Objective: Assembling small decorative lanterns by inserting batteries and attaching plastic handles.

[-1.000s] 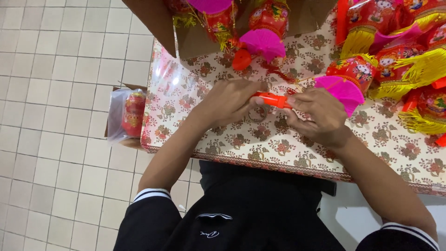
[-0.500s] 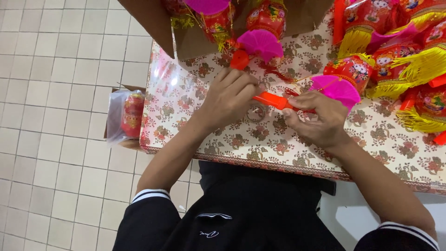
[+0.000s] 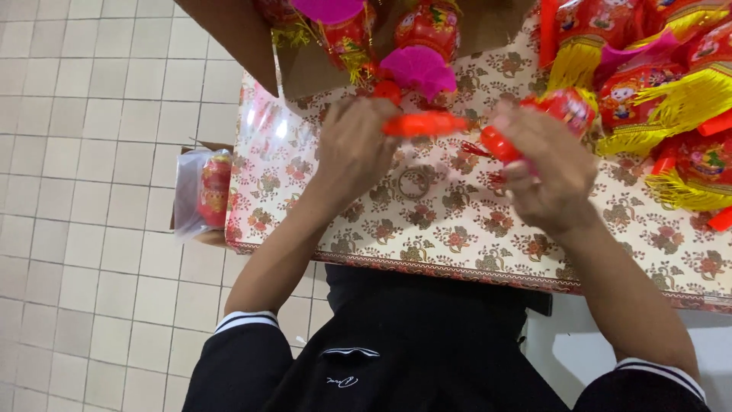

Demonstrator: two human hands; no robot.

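Over a table with a floral cloth [image 3: 427,229], my left hand [image 3: 354,149] grips one end of a short red plastic stick [image 3: 423,123] that points right. My right hand [image 3: 545,164] is closed around a small red piece [image 3: 499,143] with a thin red tassel trailing from it, just right of the stick's free end. Both hands blur a little. A small metal ring [image 3: 414,183] lies on the cloth between my wrists.
Red paper lanterns with yellow tassels [image 3: 671,91] crowd the table's right side. A cardboard box [image 3: 305,53] holding pink-topped lanterns [image 3: 418,67] sits at the far edge. A clear bag of red lanterns [image 3: 202,191] rests in a box on the tiled floor at left.
Both hands rose toward the far edge of the table. The red stick moved up with my left hand, and my right hand now covers the pink lantern it was beside.
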